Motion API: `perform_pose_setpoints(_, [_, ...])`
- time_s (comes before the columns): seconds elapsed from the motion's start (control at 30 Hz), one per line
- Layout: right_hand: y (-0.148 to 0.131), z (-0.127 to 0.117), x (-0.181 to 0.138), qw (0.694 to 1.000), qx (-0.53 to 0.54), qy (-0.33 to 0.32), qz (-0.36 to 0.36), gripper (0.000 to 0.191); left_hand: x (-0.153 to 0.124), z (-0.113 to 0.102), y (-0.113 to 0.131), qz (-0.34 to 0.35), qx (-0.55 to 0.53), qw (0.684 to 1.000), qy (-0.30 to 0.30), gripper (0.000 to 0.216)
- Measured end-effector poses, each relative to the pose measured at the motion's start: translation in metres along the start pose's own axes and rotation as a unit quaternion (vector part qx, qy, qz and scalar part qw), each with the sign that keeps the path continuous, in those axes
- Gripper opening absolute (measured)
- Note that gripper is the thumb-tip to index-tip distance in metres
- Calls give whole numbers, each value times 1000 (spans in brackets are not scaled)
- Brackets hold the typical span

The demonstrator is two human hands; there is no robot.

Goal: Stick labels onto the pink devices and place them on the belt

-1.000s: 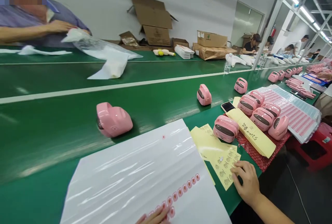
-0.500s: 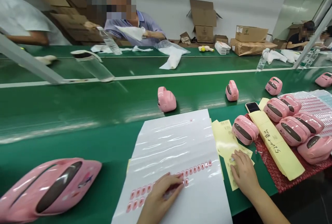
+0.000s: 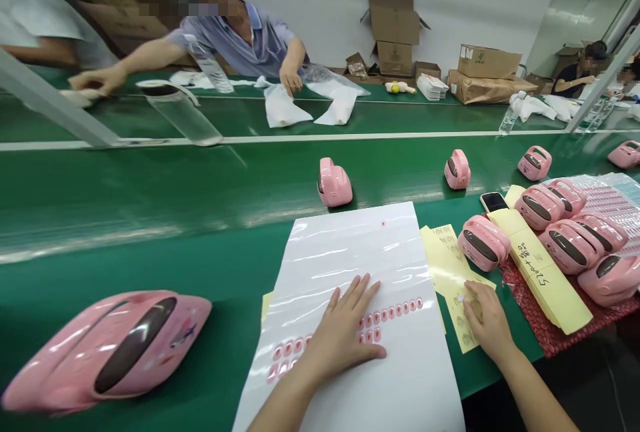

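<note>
My left hand (image 3: 340, 332) lies flat, fingers spread, on a glossy white sticker sheet (image 3: 350, 265) that carries rows of small pink stickers (image 3: 395, 312). My right hand (image 3: 487, 322) rests on a yellow label sheet (image 3: 450, 272) to the right, its fingertips pinched at a small white label; what it grips is too small to name. A large pink device (image 3: 110, 349) lies on the green belt (image 3: 150, 212) at the near left.
Several pink devices (image 3: 565, 232) sit on a red mat at the right, one (image 3: 483, 242) beside the yellow sheet, with others (image 3: 334, 182) spaced along the belt. A phone (image 3: 494, 202) lies there too. Across the belt a person handles white bags (image 3: 283, 105); cardboard boxes (image 3: 395, 32) stand behind.
My left hand has gone from curled over the pink stickers to flat and spread. The view shifted slightly. The person opposite has put the white bag down on the belt.
</note>
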State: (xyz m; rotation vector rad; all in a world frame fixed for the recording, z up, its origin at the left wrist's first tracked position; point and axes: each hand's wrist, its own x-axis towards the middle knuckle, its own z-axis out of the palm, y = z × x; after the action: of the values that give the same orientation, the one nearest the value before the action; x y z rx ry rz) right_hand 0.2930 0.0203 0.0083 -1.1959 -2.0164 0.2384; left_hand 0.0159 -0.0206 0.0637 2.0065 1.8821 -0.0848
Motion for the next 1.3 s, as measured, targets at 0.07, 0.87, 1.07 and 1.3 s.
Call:
perform_pose_setpoints(0.07, [-1, -1, 1, 1000, 14, 13, 9, 25, -1, 1, 1, -9, 7, 1000, -6, 98])
perform_pose_setpoints(0.87, [-4, -4, 1, 995, 37, 70, 53, 19, 33, -28, 38, -73, -17, 996, 46, 30])
perform_pose_setpoints(1.07, [5, -31, 34, 979, 32, 182, 88, 33, 76, -20, 30, -146, -62, 977, 141, 30])
perform_pose_setpoints(1.3, [20, -43, 79, 959, 125, 144, 211, 31, 76, -19, 14, -121, -180, 958, 189, 26])
